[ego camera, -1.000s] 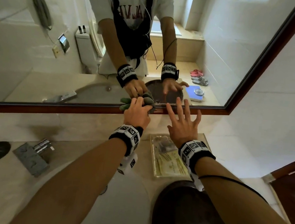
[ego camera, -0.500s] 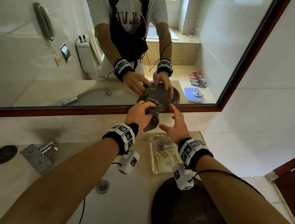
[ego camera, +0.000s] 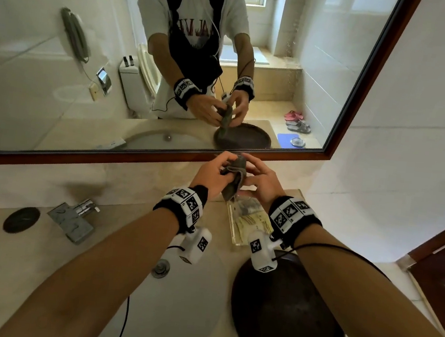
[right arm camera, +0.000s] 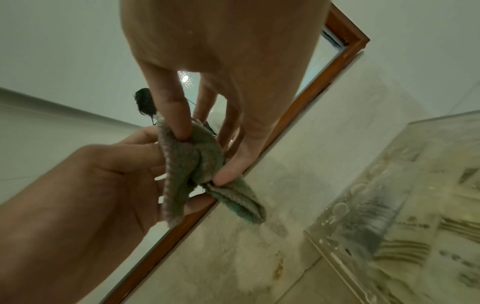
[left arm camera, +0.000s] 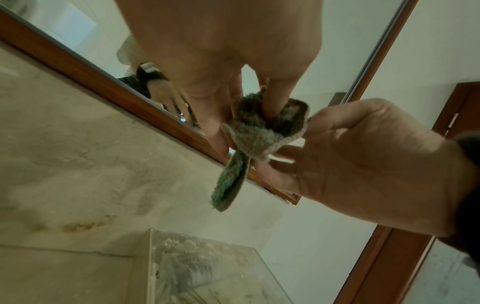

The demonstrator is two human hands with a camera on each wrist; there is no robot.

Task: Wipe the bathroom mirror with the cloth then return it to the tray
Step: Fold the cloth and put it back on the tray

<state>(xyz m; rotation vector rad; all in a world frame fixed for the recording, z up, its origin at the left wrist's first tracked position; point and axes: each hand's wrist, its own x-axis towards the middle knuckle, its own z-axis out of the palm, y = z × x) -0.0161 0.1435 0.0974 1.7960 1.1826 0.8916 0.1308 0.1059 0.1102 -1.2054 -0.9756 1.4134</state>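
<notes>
A small grey-green cloth (ego camera: 233,173) hangs bunched between both hands, just below the mirror's (ego camera: 283,64) brown lower frame and off the glass. My left hand (ego camera: 209,173) pinches its upper folds; the left wrist view shows those fingers dug into the cloth (left arm camera: 255,131). My right hand (ego camera: 261,179) pinches the other side, with thumb and forefinger on the cloth (right arm camera: 187,164). One end dangles down. A dark round tray (ego camera: 288,314) sits on the counter under my right forearm.
A clear rectangular dish (ego camera: 245,223) holding packets lies on the counter directly under the hands. The white sink basin (ego camera: 173,301) with its drain (ego camera: 160,268) is at the centre. A chrome faucet (ego camera: 74,218) and a black disc (ego camera: 21,219) are left, a wooden door (ego camera: 439,276) right.
The left hand drew the cloth off the mirror's lower edge toward me. The right hand, spread open before, has closed in and now pinches the cloth too.
</notes>
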